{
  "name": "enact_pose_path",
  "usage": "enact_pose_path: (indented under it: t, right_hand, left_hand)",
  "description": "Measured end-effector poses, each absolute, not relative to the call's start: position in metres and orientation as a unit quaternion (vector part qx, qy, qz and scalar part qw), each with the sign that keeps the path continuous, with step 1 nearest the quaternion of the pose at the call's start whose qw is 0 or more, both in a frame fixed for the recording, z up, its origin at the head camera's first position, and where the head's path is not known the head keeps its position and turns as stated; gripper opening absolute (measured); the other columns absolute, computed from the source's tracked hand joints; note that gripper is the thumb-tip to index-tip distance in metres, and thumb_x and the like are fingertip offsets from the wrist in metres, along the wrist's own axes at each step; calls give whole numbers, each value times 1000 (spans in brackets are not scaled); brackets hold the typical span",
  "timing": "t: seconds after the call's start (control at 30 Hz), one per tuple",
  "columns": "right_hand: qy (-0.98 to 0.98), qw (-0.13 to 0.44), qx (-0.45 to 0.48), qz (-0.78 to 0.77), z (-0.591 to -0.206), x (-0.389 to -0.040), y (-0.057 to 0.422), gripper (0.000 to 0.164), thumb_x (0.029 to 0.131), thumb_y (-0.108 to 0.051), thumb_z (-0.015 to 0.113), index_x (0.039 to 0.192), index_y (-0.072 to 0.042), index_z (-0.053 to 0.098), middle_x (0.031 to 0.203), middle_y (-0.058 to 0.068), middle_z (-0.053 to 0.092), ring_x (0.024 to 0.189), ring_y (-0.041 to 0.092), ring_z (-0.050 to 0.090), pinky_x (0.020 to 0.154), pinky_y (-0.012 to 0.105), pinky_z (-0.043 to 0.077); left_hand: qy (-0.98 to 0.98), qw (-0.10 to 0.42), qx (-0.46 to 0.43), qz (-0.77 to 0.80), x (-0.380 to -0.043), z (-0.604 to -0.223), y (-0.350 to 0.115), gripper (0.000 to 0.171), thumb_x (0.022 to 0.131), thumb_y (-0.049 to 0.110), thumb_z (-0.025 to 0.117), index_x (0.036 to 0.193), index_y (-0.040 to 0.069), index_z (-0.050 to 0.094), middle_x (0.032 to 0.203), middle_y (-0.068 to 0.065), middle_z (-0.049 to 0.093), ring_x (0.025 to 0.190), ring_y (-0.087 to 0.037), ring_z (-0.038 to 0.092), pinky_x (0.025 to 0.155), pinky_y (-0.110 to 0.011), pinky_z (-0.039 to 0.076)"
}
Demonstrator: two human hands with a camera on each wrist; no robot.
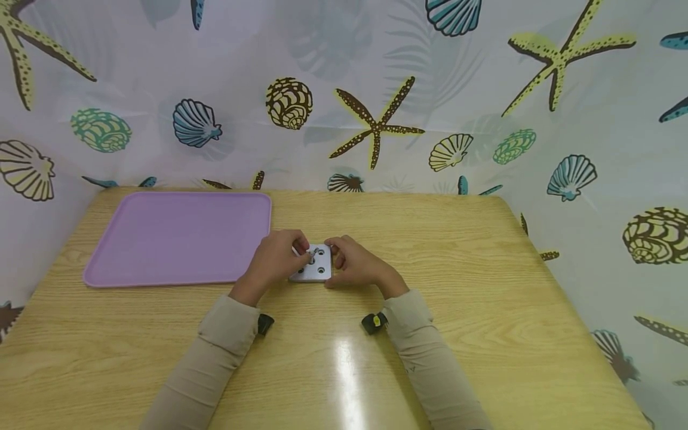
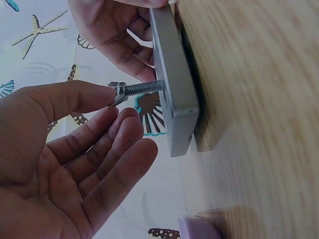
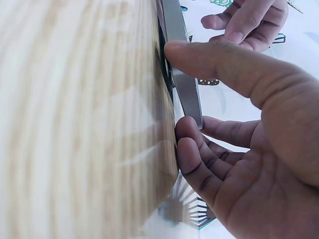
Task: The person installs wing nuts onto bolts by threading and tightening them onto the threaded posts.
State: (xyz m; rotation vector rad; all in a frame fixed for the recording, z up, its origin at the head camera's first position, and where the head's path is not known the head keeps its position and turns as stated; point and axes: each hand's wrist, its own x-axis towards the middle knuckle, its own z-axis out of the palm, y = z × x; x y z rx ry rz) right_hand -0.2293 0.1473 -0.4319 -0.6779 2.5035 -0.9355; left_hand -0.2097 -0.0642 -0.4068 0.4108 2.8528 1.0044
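Note:
A thick metal plate point(image 1: 326, 263) with several round holes lies on the table beside the tray's right edge. My left hand point(image 1: 273, 258) is over its left part, thumb and index finger pinching the winged head of a wing bolt point(image 2: 142, 88). The bolt's threaded shank runs from the fingertips to the plate's face in the left wrist view, standing square to it. My right hand point(image 1: 356, 266) holds the plate by its right side, thumb at the near corner and fingers at the far one. How deep the bolt sits in its hole is hidden.
A flat lilac tray point(image 1: 183, 239) lies on the wooden table point(image 1: 457, 269) at the left. Behind and at the sides hangs a white curtain point(image 1: 242, 48) printed with shells and starfish. Dark wrist devices point(image 1: 374, 323) sit at both cuffs.

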Motion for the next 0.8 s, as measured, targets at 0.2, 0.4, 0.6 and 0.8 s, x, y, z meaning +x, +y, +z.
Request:
enact_pose_path:
  t: [0.2, 0.4, 0.6, 0.8]
  right_hand:
    - [890, 193, -236, -338, -432, -228, 148, 85, 76, -18, 86, 146, -2, 41, 122, 12, 49, 100, 18, 54, 88, 26, 48]
    - [891, 190, -238, -338, -432, -228, 147, 85, 76, -18, 86, 147, -1, 41, 122, 12, 49, 100, 18, 54, 88, 26, 48]
    - [890, 188, -240, -339, -433, -228, 148, 85, 76, -18, 86, 147, -2, 41, 122, 12, 49, 100, 17, 54, 88, 27, 48]
    - [890, 192, -237, -338, -434, -229, 148, 85, 77, -18, 86, 147, -3, 40, 122, 10, 49, 100, 17, 53, 88, 27, 48]
  left_hand:
    - [935, 38, 130, 327, -211, -409, -64, 11, 89, 15, 67, 98, 10, 70, 92, -4, 75, 76, -16, 64, 67, -30, 47]
    - [935, 18, 129, 329, -210, -410, -64, 6, 89, 12, 66, 95, 10, 65, 88, -5, 73, 71, -17, 61, 63, -29, 44]
    - [934, 9, 133, 330, -211, -411, -63, 8, 89, 15, 70, 86, 11, 64, 85, -4, 72, 70, -15, 60, 62, -28, 44]
    - [932, 25, 137, 336, -212, -412, -62, 10, 89, 19, 71, 93, 10, 68, 90, -5, 74, 72, -14, 63, 64, -27, 47]
